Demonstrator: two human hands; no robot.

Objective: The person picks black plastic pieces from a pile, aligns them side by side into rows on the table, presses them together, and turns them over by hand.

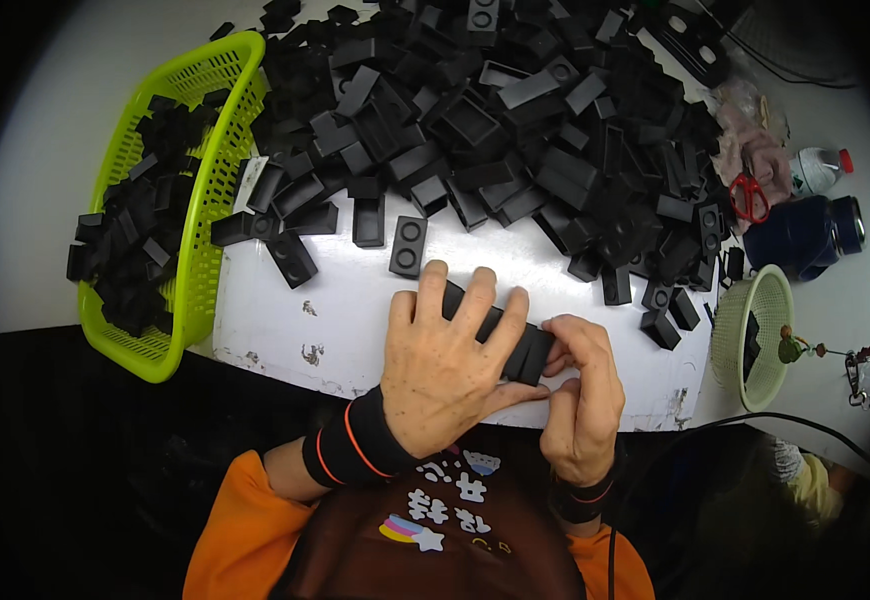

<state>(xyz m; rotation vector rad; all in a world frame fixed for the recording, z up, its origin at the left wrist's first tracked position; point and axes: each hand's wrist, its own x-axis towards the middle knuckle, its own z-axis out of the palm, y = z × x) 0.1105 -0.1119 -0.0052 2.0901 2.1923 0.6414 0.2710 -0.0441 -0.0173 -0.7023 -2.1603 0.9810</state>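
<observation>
A black rectangular plastic case (525, 352) lies tilted just above the white work surface, close to its front edge. From above, my left hand (445, 370) wraps around it, fingers over the far side and thumb along the near side. My right hand (585, 400) is curled at the case's right end, its index finger touching the end; whether it also pinches something small there cannot be seen. Beyond my left fingers stands a loose black piece (408, 247) with two round recesses, and an open black case (368, 220) sits beside it.
A big heap of black cases (565, 175) covers the far side. At left, a green basket (195, 300) holds more black pieces. On the right are a pale basket (778, 350), red scissors (749, 199), a dark blue flask (800, 238), a clear bottle (815, 170) and a cable (785, 415).
</observation>
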